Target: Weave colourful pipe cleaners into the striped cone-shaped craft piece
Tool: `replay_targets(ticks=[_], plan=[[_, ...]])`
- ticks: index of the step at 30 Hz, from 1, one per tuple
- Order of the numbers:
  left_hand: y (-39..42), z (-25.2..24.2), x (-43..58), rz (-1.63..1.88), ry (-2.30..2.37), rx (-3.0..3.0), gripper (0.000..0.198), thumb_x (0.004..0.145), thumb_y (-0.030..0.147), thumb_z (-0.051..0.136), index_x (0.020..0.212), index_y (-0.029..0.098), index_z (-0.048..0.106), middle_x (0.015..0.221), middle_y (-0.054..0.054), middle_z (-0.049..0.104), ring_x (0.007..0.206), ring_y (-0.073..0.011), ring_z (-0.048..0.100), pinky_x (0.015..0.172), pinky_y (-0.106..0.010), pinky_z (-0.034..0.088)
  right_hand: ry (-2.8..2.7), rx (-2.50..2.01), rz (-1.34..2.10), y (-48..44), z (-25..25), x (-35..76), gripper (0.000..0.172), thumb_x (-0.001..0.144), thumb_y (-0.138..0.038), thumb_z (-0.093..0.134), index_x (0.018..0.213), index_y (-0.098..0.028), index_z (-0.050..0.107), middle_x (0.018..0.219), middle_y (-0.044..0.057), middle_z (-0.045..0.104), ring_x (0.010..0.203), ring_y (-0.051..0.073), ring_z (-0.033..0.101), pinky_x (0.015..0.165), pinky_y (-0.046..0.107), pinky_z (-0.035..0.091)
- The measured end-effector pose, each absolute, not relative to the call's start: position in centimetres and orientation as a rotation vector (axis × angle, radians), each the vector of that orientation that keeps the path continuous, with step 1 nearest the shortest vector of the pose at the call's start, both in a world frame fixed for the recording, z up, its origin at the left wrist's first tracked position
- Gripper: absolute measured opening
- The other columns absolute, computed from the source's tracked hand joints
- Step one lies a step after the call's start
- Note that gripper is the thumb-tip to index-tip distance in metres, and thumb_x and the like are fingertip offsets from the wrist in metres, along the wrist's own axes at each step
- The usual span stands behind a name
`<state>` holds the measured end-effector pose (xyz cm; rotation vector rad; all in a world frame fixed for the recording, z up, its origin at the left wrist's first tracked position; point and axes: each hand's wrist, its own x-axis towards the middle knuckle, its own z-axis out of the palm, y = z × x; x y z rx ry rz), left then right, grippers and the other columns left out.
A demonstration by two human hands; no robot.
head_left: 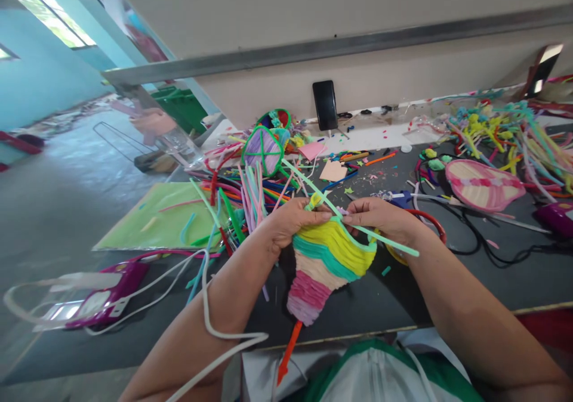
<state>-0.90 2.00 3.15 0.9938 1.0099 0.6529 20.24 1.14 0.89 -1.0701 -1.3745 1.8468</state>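
A striped pipe-cleaner craft piece (329, 265) hangs over the dark table edge, with yellow, teal, cream, pink and lilac bands. It narrows downward to an orange tip (289, 354). My left hand (302, 218) is closed on its upper edge, thumb and fingers pinched. Across this edge a mint-green pipe cleaner (396, 244) runs diagonally, both ends sticking out free. My right hand (378, 216) pinches the pipe cleaner near its middle, close to my left fingertips. A small lilac bit (342, 210) shows between the hands; how it is attached I cannot tell.
Ahead, a phone (325, 105) leans against the partition. A purple and green pipe-cleaner shape (263, 150) and loose pipe cleaners lie beyond my left hand. A pink shape (486, 185) and cables lie right. Left are a green plastic packet (143, 217) and a purple device (110, 294).
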Motion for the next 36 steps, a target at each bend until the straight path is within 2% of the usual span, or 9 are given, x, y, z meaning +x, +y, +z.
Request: replay_targets(ticks=[6, 13, 22, 27, 36], plan=[[2.2, 2.9, -1.0, 0.663, 1.009, 0.957, 0.029, 0.053, 0.021, 0.086, 0.077, 0.013, 0.071, 0.074, -0.003, 0.071, 0.066, -0.0152, 0.067, 0.07, -0.027, 0.053, -1.278, -1.09, 1.838, 0.7, 1.3, 19.9, 0.027, 0.059, -0.033, 0.081, 0.07, -0.015, 0.065, 0.063, -0.003, 0.059, 0.059, 0.009, 0.05, 0.06, 0.023, 0.036], [2.4, 2.0, -1.0, 0.632, 0.966, 0.901, 0.03, 0.054, 0.02, 0.086, 0.076, 0.012, 0.067, 0.072, -0.002, 0.07, 0.066, -0.0148, 0.066, 0.072, -0.028, 0.052, -1.446, -1.137, 1.789, 1.1, 1.6, 20.0, 0.033, 0.053, -0.038, 0.083, 0.064, -0.014, 0.064, 0.057, -0.004, 0.057, 0.055, 0.007, 0.046, 0.056, 0.023, 0.035], [2.5, 2.0, -0.9, 0.624, 0.964, 0.925, 0.027, 0.056, 0.018, 0.085, 0.071, 0.012, 0.063, 0.068, -0.001, 0.068, 0.064, -0.0141, 0.065, 0.07, -0.028, 0.051, -1.539, -1.158, 1.753, 1.4, 0.5, 20.0, 0.025, 0.058, -0.034, 0.078, 0.061, -0.015, 0.063, 0.051, -0.003, 0.057, 0.051, 0.008, 0.049, 0.053, 0.022, 0.037], [2.6, 1.9, -0.9, 0.598, 0.973, 0.901, 0.028, 0.054, 0.017, 0.085, 0.074, 0.011, 0.067, 0.071, -0.004, 0.071, 0.065, -0.0162, 0.066, 0.071, -0.03, 0.052, -1.602, -1.125, 1.733, 1.4, 0.2, 19.9, 0.019, 0.059, -0.028, 0.075, 0.064, -0.015, 0.063, 0.054, -0.004, 0.058, 0.051, 0.007, 0.05, 0.053, 0.021, 0.038], [2.7, 1.4, -1.2, 0.542, 0.92, 0.908, 0.03, 0.057, 0.019, 0.084, 0.082, 0.011, 0.07, 0.079, -0.008, 0.074, 0.072, -0.0207, 0.069, 0.076, -0.034, 0.054, -1.716, -1.075, 1.85, 1.4, 0.0, 20.2, 0.02, 0.064, -0.032, 0.072, 0.063, -0.015, 0.062, 0.048, -0.003, 0.058, 0.046, 0.009, 0.053, 0.049, 0.021, 0.041]])
